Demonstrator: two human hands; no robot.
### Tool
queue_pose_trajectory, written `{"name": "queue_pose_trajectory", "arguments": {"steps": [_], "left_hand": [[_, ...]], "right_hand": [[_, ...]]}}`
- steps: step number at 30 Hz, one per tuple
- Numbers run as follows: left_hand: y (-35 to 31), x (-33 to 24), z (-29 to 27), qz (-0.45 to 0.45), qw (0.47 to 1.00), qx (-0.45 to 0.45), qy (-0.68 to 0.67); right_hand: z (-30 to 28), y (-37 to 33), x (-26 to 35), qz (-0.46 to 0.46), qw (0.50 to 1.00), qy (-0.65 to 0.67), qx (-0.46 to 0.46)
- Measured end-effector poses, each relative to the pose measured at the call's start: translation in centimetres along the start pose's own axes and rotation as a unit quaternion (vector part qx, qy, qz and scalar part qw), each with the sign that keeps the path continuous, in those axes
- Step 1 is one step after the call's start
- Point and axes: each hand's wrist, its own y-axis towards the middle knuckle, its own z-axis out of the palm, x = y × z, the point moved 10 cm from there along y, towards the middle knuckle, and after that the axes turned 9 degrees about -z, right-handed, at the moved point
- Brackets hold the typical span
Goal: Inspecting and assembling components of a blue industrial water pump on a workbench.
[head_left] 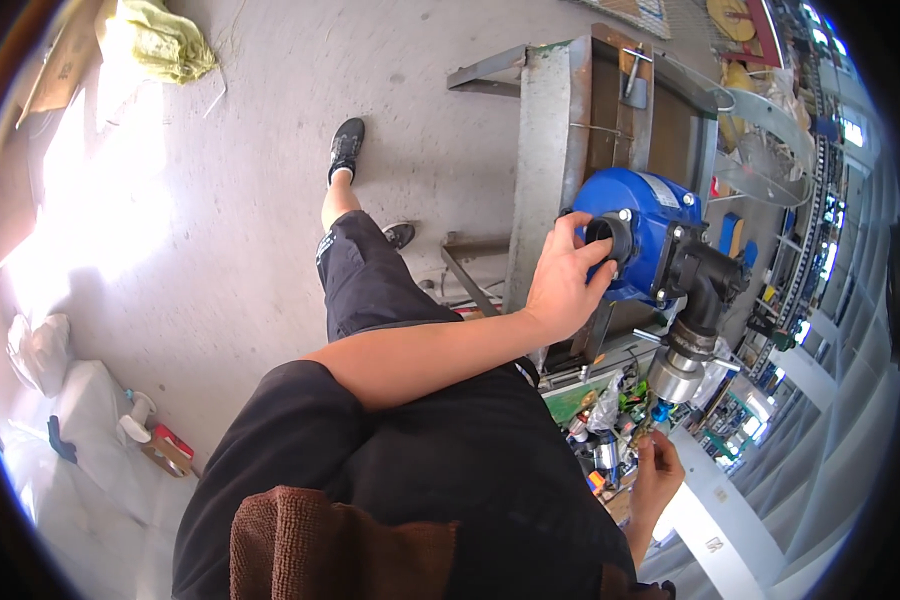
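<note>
A blue pump-like housing point(660, 200) with bolts round its edge stands by the metal frame. My left hand point(568, 275) reaches across and grips the black round port point(615, 240) on its near face, thumb and fingers spread around the rim. From the housing's side a black pipe elbow point(705, 285) leads to a silver metal coupling point(678, 368) with lever arms. Just below the coupling is a small blue-handled valve point(661, 410). My right hand point(657, 478) is by that valve, its fingertips pinched at a small brass-coloured piece too small to make out.
A metal work frame point(550, 130) with a rusty top carries a clamp-like tool point(633, 72). Behind the right hand lies a cluttered bench with bottles and a clear plastic bag point(606, 408). A yellow sack point(165, 40) and an open carton point(167, 452) rest at the left.
</note>
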Motion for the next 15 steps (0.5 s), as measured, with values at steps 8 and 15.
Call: {"name": "queue_pose_trajectory", "arguments": {"steps": [8,15], "left_hand": [[1.4,0.1,0.3,-0.005,0.999,0.013,-0.044],[2.2,-0.1,0.5,-0.034,0.999,0.003,-0.034]], "right_hand": [[-0.3,-0.1,-0.5,-0.042,0.999,0.004,0.005],[-0.2,-0.3,-0.9,-0.054,0.998,0.000,0.012]]}}
